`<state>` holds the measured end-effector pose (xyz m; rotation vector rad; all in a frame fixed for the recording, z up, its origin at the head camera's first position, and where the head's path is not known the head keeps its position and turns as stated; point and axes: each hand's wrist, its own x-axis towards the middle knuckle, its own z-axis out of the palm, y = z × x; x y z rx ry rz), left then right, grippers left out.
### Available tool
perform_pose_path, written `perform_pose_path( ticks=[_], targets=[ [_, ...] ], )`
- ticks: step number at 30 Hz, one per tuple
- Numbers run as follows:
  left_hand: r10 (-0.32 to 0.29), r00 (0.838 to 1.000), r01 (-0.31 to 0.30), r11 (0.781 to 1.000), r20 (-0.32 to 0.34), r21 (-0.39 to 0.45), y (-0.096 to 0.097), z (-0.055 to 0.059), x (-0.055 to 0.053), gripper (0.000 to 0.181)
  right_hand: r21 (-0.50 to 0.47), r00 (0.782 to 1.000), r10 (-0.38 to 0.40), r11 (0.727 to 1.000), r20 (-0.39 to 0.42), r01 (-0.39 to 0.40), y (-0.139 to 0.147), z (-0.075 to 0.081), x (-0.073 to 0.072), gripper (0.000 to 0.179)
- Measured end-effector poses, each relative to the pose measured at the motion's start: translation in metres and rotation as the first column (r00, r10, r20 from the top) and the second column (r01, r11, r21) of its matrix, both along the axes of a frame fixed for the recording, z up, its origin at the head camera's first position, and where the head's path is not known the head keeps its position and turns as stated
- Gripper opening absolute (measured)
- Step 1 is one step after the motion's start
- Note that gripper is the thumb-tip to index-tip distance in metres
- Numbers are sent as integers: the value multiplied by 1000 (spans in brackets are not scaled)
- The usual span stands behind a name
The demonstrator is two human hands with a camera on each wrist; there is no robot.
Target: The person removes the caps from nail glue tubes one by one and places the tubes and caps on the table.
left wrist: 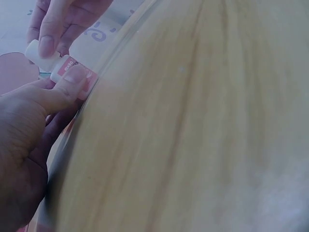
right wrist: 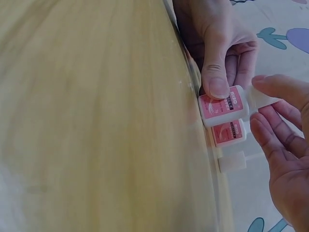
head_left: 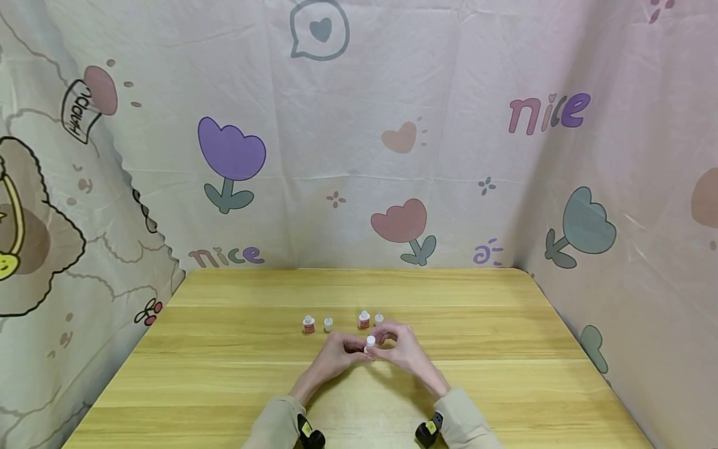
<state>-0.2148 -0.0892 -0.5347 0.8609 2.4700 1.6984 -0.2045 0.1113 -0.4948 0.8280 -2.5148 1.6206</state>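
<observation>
A small white glue bottle [right wrist: 219, 108] with a pink label stands at the table surface between my two hands. My left hand [head_left: 335, 355] grips its body, with the thumb pressed over the label. From the other side my right hand [head_left: 405, 350] pinches the white cap [left wrist: 42, 57] at the bottle's top between thumb and fingers. Just behind, a second glue bottle [head_left: 364, 321] stands upright beside a loose white cap [head_left: 379, 318]. Farther left are a third glue bottle [head_left: 308, 325] and another loose white cap [head_left: 328, 324].
The wooden table [head_left: 224, 386] reaches back to a printed cloth [head_left: 336, 125], which hangs behind it and along both sides. A black wrist camera [head_left: 310, 433] sits on the left sleeve, and a matching wrist camera [head_left: 429, 431] on the right one.
</observation>
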Motion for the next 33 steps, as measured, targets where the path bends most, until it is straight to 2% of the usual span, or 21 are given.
perform_pose_path(
  ticks=[5,7,14,17,26,33],
  targets=[
    [-5,1000,5,1000,-3,10,-1,-1,0,19,13,1000,-9,1000,21,9,-2,22,12,19],
    [-15,1000,15,1000,-5,20,-1,-1,0,19,13,1000,-10,1000,18,10,-3,24,13,18],
    [-26,1000,26,999,-9,29,-1,-2,0,20,-6,999,-3,1000,-45,3,-1,0,0,15],
    [-27,1000,27,999,-9,24,-1,-2,0,21,-24,997,13,1000,-79,-15,1,-5,-3,15],
    [-4,1000,4,1000,-3,5,0,-1,1,20,-33,989,26,999,-146,-31,5,-4,-3,21],
    [4,1000,-5,1000,17,1,0,0,2,20,-67,987,16,997,-159,-27,5,-2,-2,20]
  ],
)
